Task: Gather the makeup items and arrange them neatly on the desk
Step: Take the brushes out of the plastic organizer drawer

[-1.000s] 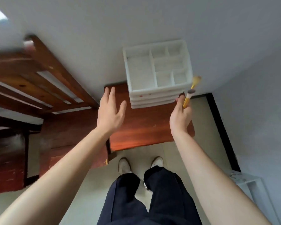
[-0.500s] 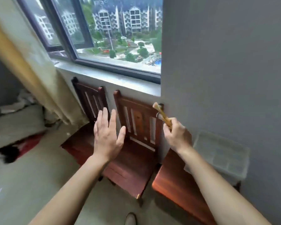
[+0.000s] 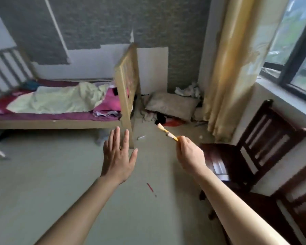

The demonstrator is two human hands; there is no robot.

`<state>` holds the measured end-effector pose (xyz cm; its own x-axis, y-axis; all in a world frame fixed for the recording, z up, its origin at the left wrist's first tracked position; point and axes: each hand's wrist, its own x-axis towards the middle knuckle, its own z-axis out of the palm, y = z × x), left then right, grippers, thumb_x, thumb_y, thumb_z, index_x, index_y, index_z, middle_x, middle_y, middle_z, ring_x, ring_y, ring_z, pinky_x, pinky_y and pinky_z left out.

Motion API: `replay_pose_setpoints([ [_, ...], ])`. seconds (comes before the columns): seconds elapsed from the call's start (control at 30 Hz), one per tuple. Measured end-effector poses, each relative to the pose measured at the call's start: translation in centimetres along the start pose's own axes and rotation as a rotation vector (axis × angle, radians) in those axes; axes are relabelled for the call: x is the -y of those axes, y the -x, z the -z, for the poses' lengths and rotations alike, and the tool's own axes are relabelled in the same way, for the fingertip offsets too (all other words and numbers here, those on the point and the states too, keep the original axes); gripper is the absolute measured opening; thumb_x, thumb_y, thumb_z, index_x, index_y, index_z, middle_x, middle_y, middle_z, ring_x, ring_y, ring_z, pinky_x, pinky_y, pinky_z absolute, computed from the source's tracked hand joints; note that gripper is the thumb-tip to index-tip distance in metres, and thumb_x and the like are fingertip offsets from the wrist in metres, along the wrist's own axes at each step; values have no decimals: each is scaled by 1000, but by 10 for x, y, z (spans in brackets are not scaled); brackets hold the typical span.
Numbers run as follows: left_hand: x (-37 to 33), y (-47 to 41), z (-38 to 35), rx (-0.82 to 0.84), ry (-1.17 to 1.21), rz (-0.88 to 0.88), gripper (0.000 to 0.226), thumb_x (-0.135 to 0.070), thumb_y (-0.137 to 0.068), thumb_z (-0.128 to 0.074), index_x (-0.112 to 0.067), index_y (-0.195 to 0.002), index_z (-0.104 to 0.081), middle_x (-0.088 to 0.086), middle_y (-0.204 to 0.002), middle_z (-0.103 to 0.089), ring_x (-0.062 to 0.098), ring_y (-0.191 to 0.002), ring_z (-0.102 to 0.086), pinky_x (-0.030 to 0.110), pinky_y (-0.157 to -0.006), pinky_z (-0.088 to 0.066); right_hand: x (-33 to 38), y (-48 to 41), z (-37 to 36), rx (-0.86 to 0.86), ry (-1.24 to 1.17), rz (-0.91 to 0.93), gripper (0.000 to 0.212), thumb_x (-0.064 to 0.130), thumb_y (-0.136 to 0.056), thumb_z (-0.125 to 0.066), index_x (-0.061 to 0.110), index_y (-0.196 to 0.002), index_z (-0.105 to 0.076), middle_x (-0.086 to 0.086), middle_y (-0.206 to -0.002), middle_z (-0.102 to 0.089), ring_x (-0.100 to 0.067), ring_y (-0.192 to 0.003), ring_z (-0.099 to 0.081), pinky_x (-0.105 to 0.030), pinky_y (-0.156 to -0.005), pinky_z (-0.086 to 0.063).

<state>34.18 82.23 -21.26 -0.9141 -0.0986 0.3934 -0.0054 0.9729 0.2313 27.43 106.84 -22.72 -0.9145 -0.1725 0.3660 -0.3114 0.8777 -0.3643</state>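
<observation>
- Head view takes in a bedroom, with a pale wooden-framed bed (image 3: 60,124) along the far left wall.
- On the bed lie a crumpled pale yellow-green blanket (image 3: 60,100) and a magenta sheet (image 3: 109,104).
- Nearer, over the pale grey-green floor (image 3: 42,183), the left hand (image 3: 117,156) hangs in the air, back up, fingers straight and slightly spread, holding nothing.
- Just past that hand a small whitish scrap (image 3: 141,137) lies on the floor near the bed's foot post; what it is cannot be told.
- Between the two forearms a thin red stick (image 3: 150,187) lies flat on the floor.
- Right of the left hand, the yellow-handled makeup brush with a pale bristle tuft (image 3: 167,132) is up in the air, tilted, its tuft pointing up and to the left, away from the person.
- The right hand (image 3: 189,154) grips the brush by the lower end of its handle, fingers curled round it.
- Behind the brush, a grey-beige pillow (image 3: 171,105) and crumpled cloths lie on the floor in the corner.
- A long yellow curtain (image 3: 233,68) hangs beside that corner.
- Right of the right hand stands a dark brown slatted wooden chair (image 3: 254,147), its back against the wall.
- A second chair of the same dark wood (image 3: 293,209) shows in part at the lower right edge.
- Above the chairs is a dark-framed window (image 3: 298,50).
</observation>
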Motion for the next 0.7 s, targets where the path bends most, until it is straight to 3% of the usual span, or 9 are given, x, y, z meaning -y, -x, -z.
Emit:
replay_pose_setpoints([
  [0.07, 80, 9, 20, -26, -44, 108, 74, -54, -93, -26, -13, -154, -23, 18, -162, -12, 34, -149, -12, 53, -115, -21, 77, -33, -43, 47, -25, 121, 16, 31, -103, -37, 18, -104, -48, -4, -93, -58, -35, -81, -61, -36, -57, -39],
  [0.2, 231, 28, 68, -65, -166, 299, 72, -52, -93, -28, -10, -152, -30, 21, -160, -18, 37, -147, -19, 58, -112, -29, 233, -79, -126, 145, -78, 331, 20, 30, -104, -35, 20, -113, -50, -7, -101, -61, -36, -85, -63, -38, -60, -44],
  [0.37, 372, 53, 132, -123, -308, 476, 70, -50, -94, -29, -10, -151, -31, 21, -159, -22, 38, -146, -21, 59, -110, -30, 404, -104, -205, 206, -151, 592, 23, 31, -106, -33, 19, -115, -50, -7, -103, -62, -35, -85, -62, -36, -58, -37],
  [0.57, 493, 66, 155, -184, -362, 671, 70, -50, -94, -27, -11, -152, -30, 20, -160, -19, 37, -146, -20, 58, -112, -25, 533, -122, -292, 295, -245, 746, 28, 31, -106, -33, 22, -126, -50, -3, -106, -61, -32, -87, -61, -33, -62, -32],
  [0.7, 574, 52, 143, -141, -385, 740, 70, -51, -95, -24, -12, -153, -26, 19, -161, -17, 36, -148, -17, 58, -112, -26, 602, -159, -359, 311, -279, 826, 26, 28, -105, -36, 22, -124, -52, -3, -101, -61, -29, -81, -58, -31, -63, -33],
])
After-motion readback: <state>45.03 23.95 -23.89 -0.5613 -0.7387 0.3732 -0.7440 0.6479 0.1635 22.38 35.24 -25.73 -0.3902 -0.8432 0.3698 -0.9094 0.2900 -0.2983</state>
